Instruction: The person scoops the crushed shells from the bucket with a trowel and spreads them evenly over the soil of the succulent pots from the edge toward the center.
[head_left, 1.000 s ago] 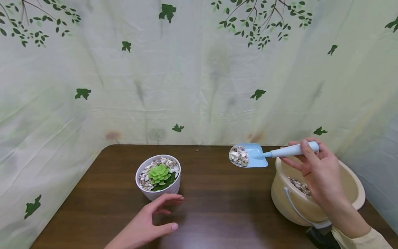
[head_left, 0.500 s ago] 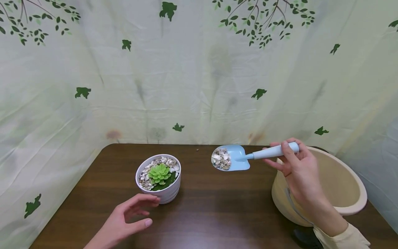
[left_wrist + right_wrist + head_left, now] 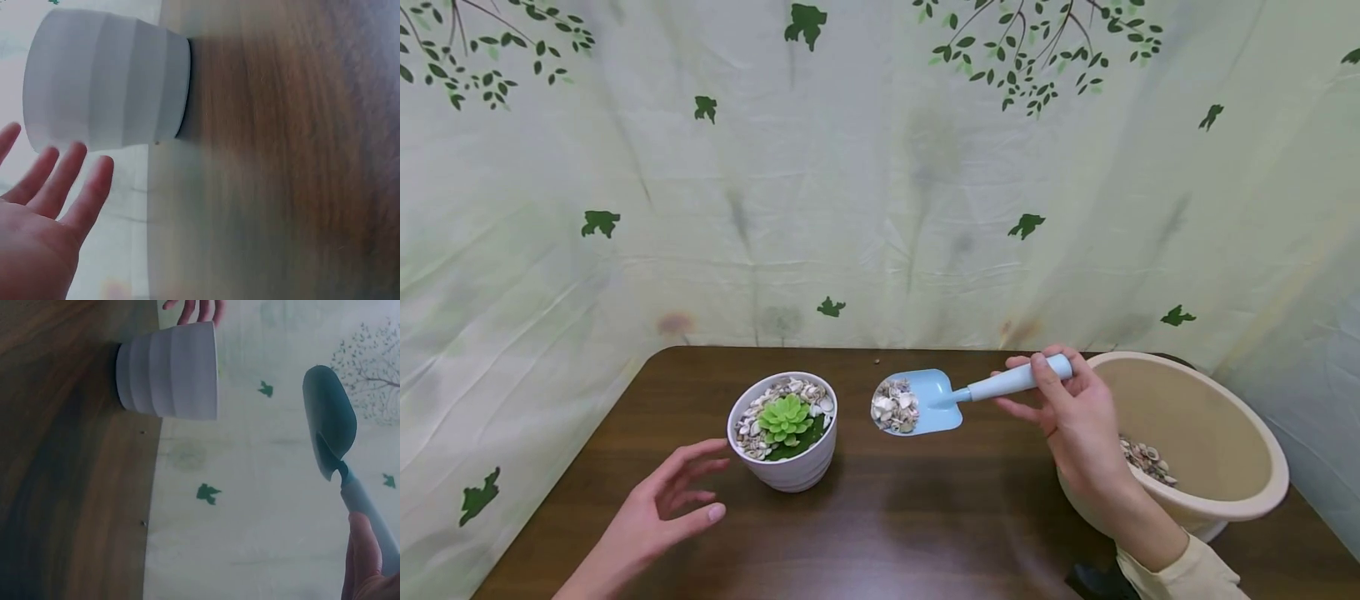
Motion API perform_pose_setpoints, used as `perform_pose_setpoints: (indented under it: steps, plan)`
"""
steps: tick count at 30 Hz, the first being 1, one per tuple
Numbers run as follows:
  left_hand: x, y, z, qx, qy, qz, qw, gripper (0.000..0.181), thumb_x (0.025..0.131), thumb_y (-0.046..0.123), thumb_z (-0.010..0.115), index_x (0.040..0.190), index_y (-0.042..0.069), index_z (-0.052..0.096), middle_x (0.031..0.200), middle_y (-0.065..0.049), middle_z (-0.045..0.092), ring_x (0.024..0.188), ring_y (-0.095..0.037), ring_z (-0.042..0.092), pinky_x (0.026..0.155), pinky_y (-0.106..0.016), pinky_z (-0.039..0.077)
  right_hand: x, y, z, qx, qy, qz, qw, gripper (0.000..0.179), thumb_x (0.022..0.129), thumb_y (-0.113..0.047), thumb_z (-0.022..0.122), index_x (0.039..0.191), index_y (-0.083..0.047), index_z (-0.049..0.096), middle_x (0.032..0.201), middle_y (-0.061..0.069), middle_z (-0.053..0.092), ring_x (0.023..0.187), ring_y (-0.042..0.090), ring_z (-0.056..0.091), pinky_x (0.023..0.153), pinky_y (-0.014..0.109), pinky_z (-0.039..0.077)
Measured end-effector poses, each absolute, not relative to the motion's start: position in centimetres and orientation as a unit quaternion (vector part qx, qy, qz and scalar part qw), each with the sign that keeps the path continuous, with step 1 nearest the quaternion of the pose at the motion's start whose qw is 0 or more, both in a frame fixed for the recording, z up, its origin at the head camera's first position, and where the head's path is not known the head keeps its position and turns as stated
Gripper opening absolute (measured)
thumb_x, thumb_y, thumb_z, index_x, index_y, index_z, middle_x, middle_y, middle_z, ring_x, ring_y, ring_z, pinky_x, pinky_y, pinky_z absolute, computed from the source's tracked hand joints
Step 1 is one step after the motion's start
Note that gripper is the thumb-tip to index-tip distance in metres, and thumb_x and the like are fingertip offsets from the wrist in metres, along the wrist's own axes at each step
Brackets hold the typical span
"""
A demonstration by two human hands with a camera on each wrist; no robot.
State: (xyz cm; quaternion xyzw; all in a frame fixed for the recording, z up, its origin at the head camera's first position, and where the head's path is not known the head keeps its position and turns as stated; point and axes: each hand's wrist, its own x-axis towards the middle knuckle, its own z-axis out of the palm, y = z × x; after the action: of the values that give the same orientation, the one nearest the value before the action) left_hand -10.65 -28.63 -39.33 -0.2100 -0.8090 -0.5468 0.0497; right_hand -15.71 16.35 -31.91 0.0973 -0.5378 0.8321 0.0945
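My right hand (image 3: 1078, 425) grips the handle of a light blue trowel (image 3: 936, 400), holding it above the table and level. A heap of small shells or pebbles (image 3: 895, 407) fills the front of its blade. Left of the blade stands a ridged white pot (image 3: 793, 477) with a green succulent (image 3: 784, 419) set among similar pieces. Beside the pot's left side is my left hand (image 3: 658, 504), fingers spread and holding nothing. In the left wrist view its fingertips (image 3: 103, 169) are right at the pot's side. The right wrist view shows the trowel's underside.
A cream bucket (image 3: 1195, 500) stands at the right behind my right forearm, with more shells or pebbles (image 3: 1148, 460) inside. Dark brown wood forms the table (image 3: 955, 508). Behind it hangs a pale leaf-printed cloth (image 3: 880, 175).
The loaded trowel has travelled left from over near the bucket towards the pot. My left hand has shifted left, from in front of the pot to its left side.
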Motion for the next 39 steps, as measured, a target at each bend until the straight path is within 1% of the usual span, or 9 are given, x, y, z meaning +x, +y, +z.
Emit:
perform_pose_setpoints:
  steps: [3,7,10,15,19,22,26,32,39]
  plan:
    - [-11.2,-28.7,-39.5,-0.177,-0.820,-0.542,0.040,0.068,0.087,-0.002,0.070,0.147,0.012,0.040,0.145,-0.005,0.045,0.126,-0.008,0.050,0.088,-0.026,0.049,-15.9,15.7,-32.3,0.091,-0.539,0.833,0.090,0.009,0.101,-0.011,0.054,0.102,-0.004,0.049,0.102,0.011,0.065,0.095,0.029,0.069,0.077,0.049,0.053]
    - [-12.1,-28.9,-39.8,-0.173,-0.818,-0.548,0.033,0.073,0.087,-0.001,0.070,0.149,0.014,0.035,0.150,-0.005,0.039,0.130,-0.003,0.045,0.091,-0.024,0.047,-16.1,15.0,-32.8,0.087,-0.540,0.833,0.086,0.003,0.102,-0.008,0.052,0.100,-0.006,0.050,0.100,0.011,0.066,0.095,0.030,0.069,0.077,0.050,0.053]
    - [-12.8,-29.0,-39.9,-0.186,-0.810,-0.555,0.032,0.076,0.087,-0.003,0.069,0.151,0.013,0.031,0.151,-0.010,0.036,0.130,-0.001,0.043,0.091,-0.023,0.046,-16.3,14.6,-33.1,0.086,-0.540,0.832,0.087,0.003,0.102,-0.008,0.052,0.100,-0.006,0.051,0.100,0.012,0.066,0.094,0.030,0.069,0.077,0.050,0.053]
    - [-13.9,-28.8,-40.1,-0.187,-0.797,-0.574,0.028,0.081,0.086,-0.005,0.069,0.152,0.014,0.027,0.150,-0.019,0.033,0.129,0.002,0.042,0.092,-0.022,0.045,-16.8,13.9,-33.7,0.082,-0.544,0.830,0.087,0.011,0.101,-0.011,0.055,0.103,-0.004,0.047,0.101,0.012,0.066,0.095,0.031,0.069,0.076,0.049,0.053]
    - [-14.7,-28.3,-40.3,-0.191,-0.780,-0.596,0.018,0.084,0.084,-0.007,0.068,0.153,0.011,0.023,0.152,-0.024,0.027,0.129,0.003,0.040,0.093,-0.021,0.044,-17.2,13.3,-34.1,0.075,-0.542,0.833,0.088,0.014,0.100,-0.011,0.057,0.102,-0.003,0.045,0.102,0.012,0.065,0.093,0.031,0.069,0.076,0.049,0.054]
    - [-15.4,-27.9,-40.4,-0.200,-0.768,-0.608,0.017,0.086,0.084,-0.007,0.068,0.154,0.009,0.020,0.153,-0.025,0.024,0.131,0.002,0.037,0.094,-0.019,0.043,-17.6,12.8,-34.5,0.067,-0.530,0.840,0.093,0.014,0.100,-0.011,0.058,0.102,-0.003,0.046,0.102,0.012,0.065,0.094,0.028,0.068,0.076,0.051,0.053]
    - [-16.0,-27.2,-40.4,-0.201,-0.766,-0.610,0.020,0.088,0.084,-0.005,0.069,0.154,0.009,0.019,0.154,-0.021,0.024,0.132,0.002,0.035,0.093,-0.017,0.040,-18.1,12.1,-35.0,0.055,-0.523,0.844,0.104,0.015,0.099,-0.010,0.059,0.103,-0.003,0.046,0.103,0.012,0.065,0.095,0.026,0.067,0.075,0.051,0.054]
    - [-17.0,-26.6,-40.3,-0.182,-0.775,-0.605,0.008,0.090,0.084,0.002,0.071,0.156,0.014,0.018,0.155,-0.016,0.023,0.128,-0.002,0.037,0.091,-0.018,0.041,-18.6,10.8,-35.8,0.057,-0.517,0.846,0.115,0.016,0.098,-0.007,0.060,0.105,-0.002,0.046,0.102,0.015,0.067,0.092,0.028,0.068,0.075,0.052,0.054]
    - [-18.2,-26.8,-40.1,-0.215,-0.767,-0.604,-0.014,0.099,0.079,-0.001,0.073,0.157,0.022,0.017,0.156,-0.017,0.019,0.128,-0.012,0.037,0.093,-0.019,0.041,-19.1,9.4,-36.3,0.064,-0.505,0.852,0.121,0.017,0.097,-0.006,0.061,0.105,-0.003,0.046,0.102,0.017,0.068,0.093,0.031,0.068,0.075,0.053,0.054]
